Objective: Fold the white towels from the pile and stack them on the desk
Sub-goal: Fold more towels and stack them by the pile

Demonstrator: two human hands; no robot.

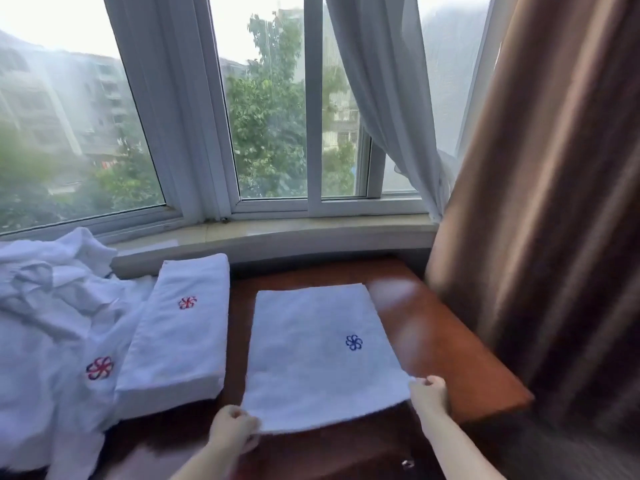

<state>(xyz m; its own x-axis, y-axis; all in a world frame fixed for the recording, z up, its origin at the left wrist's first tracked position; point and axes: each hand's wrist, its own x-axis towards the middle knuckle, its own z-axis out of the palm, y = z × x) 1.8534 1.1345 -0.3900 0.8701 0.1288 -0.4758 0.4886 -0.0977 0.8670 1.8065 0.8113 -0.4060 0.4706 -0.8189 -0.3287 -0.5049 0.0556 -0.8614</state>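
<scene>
Head view, looking down: our left hand point(232, 430), at the bottom centre of the frame, has its fingers curled tight, pinching the near left corner of a white rectangular terry towel with a small blue flower emblem point(322, 351). Our right hand point(428, 393), lower right of centre, pinches the near right corner the same way. Neither hand holds anything else.

That towel lies spread flat in the middle of the frame on a glossy reddish-brown wooden desk point(446, 334), its near edge lifted slightly off the wood between our two grips.

Left of it, just apart, sits a neat stack of folded white towels with a red flower emblem on top point(180, 334). Further left, filling the lower left of the frame, lies the loose pile of crumpled white towels point(52, 306), partly overlapping the stack's base.

We judge the risks as these: uneven pulling could skew the fold so the edges miss each other; a loose pinch could drop one corner; and dragging toward us could slide the towel off the desk's near edge.

A brown curtain point(554, 237) hangs at the right.
</scene>
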